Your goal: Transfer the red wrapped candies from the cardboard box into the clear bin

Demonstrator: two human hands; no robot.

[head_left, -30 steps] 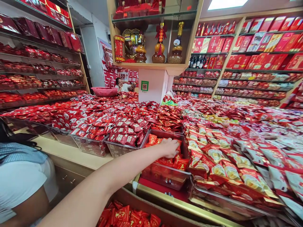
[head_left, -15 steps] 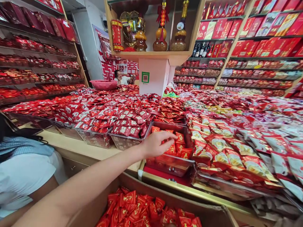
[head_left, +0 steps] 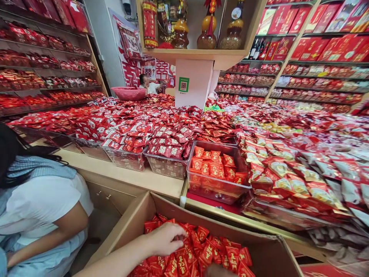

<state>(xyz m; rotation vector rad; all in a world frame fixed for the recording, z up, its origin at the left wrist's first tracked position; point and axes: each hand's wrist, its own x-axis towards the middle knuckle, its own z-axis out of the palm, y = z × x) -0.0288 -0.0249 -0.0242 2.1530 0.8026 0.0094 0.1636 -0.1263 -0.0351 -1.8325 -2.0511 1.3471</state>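
Observation:
My left hand (head_left: 167, 237) is low over the loose red candy packets (head_left: 207, 252) inside an open cardboard box (head_left: 127, 227). Its thumb and fingers are apart, slightly curled, and nothing shows between them. At the bottom edge of the view a dark, blurred part of my right hand (head_left: 218, 271) is among the same packets, its fingers hidden. Beyond the box, a clear plastic bin (head_left: 219, 188) holds more red packets with gold characters (head_left: 215, 169), partly filling it.
Dark red packets (head_left: 170, 144) fill the bin to the left, and red-and-white snack bags (head_left: 288, 181) are heaped to the right. A person in a white sleeve (head_left: 57, 192) bends at the left. A shelf cabinet (head_left: 198, 54) overhangs the counter.
My left hand has come back from the plastic bin, down into the cardboard box. More of the packets in the bin now show. The view has tilted downward.

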